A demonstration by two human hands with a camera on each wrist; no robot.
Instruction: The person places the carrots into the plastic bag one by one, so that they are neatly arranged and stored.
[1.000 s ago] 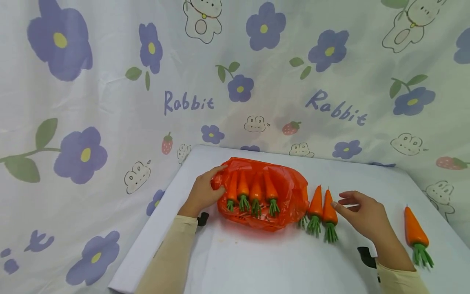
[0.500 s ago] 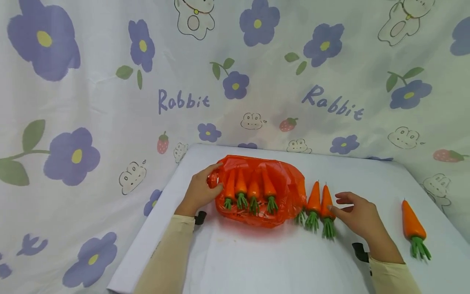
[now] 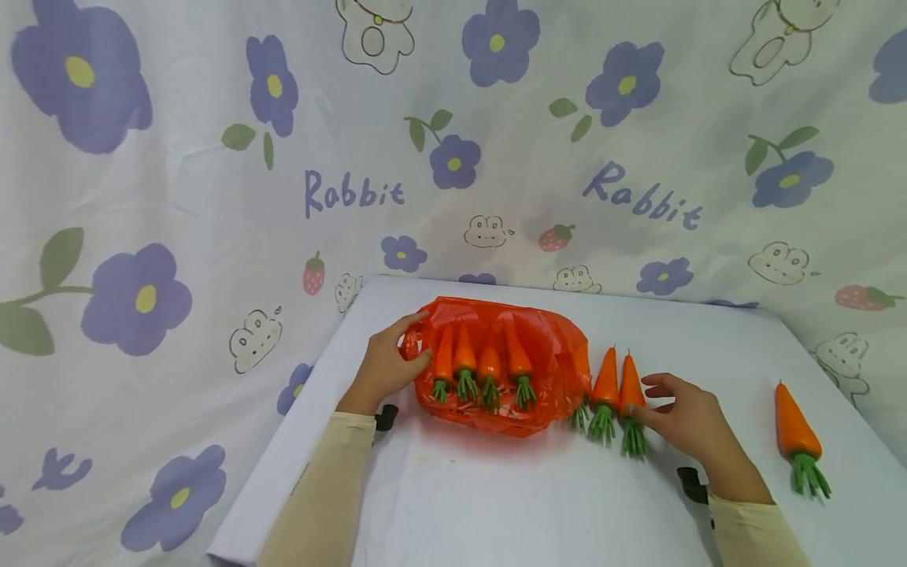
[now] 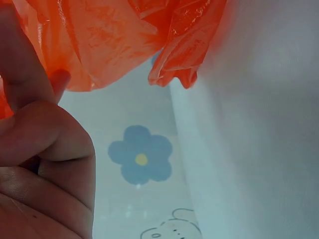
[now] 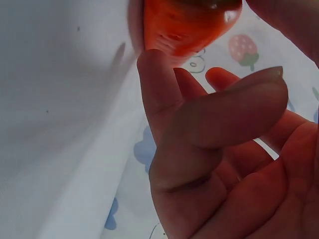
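Note:
A translucent red plastic bag (image 3: 549, 335) lies on the table, with several carrots (image 3: 464, 354) in a row within its outline. My left hand (image 3: 386, 366) grips the bag's left edge; part of its fingers is cut off in the left wrist view. Thumb and fingers of my right hand (image 3: 687, 413) are round a carrot (image 3: 631, 382), which lies on the table right of the bag. In the right wrist view a fingertip touches that carrot (image 5: 189, 25). Beside it lies another carrot (image 3: 605, 382). A further carrot's green top (image 3: 579, 415) pokes out at the bag's right edge.
Far to the right lies a single carrot (image 3: 796, 425). The table (image 3: 510, 504) has a white cover. Behind it and along the left hangs a curtain (image 3: 234, 197) printed with flowers and rabbits.
My right hand has moved slightly left and down onto the nearest carrot, its thumb now over it. My left hand keeps its hold on the bag. The head view has shifted a little.

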